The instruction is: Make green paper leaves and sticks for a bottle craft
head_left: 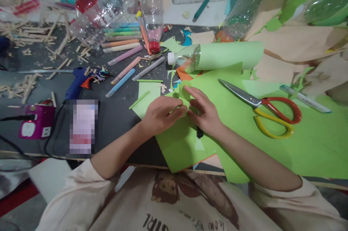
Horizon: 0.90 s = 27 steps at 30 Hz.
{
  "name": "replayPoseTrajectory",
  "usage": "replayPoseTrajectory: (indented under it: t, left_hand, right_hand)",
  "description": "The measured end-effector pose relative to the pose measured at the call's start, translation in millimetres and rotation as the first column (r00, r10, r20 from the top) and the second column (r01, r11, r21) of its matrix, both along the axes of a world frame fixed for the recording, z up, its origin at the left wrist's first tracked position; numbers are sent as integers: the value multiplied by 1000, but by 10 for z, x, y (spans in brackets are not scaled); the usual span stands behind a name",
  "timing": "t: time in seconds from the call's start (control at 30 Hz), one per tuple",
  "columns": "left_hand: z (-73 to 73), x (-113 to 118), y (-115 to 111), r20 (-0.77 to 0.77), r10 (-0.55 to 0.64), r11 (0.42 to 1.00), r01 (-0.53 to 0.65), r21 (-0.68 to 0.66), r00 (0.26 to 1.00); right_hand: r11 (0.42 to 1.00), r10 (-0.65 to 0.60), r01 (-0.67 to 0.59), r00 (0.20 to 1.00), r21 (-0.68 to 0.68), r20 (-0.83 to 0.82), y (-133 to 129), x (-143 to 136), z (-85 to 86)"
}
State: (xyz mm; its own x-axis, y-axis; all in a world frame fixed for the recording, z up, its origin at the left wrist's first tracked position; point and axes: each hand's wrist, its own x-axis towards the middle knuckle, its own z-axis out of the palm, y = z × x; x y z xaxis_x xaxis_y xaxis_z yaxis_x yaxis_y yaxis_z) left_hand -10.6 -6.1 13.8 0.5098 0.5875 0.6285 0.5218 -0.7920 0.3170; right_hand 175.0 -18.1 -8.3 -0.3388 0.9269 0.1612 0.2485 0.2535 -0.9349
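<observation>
A small light-green paper piece (185,89) is between my two hands, above a larger green sheet (174,151). My left hand (162,114) is closed, its thumb and index finger pinching the piece's lower edge. From the other side, my right hand (206,113) curls its fingers around the piece, with the index finger along its top. A small black object (199,132) shows partly from under my right hand; its kind is hidden. Beyond the hands lies a clear bottle (187,58) with a white cap, wrapped in pale green paper (231,55).
Scissors (255,102) with red and yellow handles lie open-bladed at right, near a pen-like cutter (306,99). At left are a blue glue gun (74,84), a phone (81,126) and a purple power box (36,122). Several markers (121,82) and plastic bottles (152,3) lie behind.
</observation>
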Motion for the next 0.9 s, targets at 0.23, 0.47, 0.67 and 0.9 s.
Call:
replayPoseTrajectory:
  t: [0.23, 0.47, 0.67, 0.9]
  left_hand:
    - [50, 6, 3, -86, 60, 981, -43, 189, 994]
    - [-6, -16, -8, 364, 82, 931, 59, -361, 928]
    - [-41, 61, 57, 410, 252, 322, 324, -890, 877]
    - [6, 89, 83, 397, 306, 328, 296, -897, 865]
  right_hand:
    - [998, -55, 55, 998, 4, 3, -6, -5, -32]
    - [995, -85, 86, 996, 50, -36, -11, -21, -41]
    - [995, -85, 86, 996, 44, -13, -8, -21, -29]
    - [991, -99, 102, 995, 92, -29, -29, -46, -66]
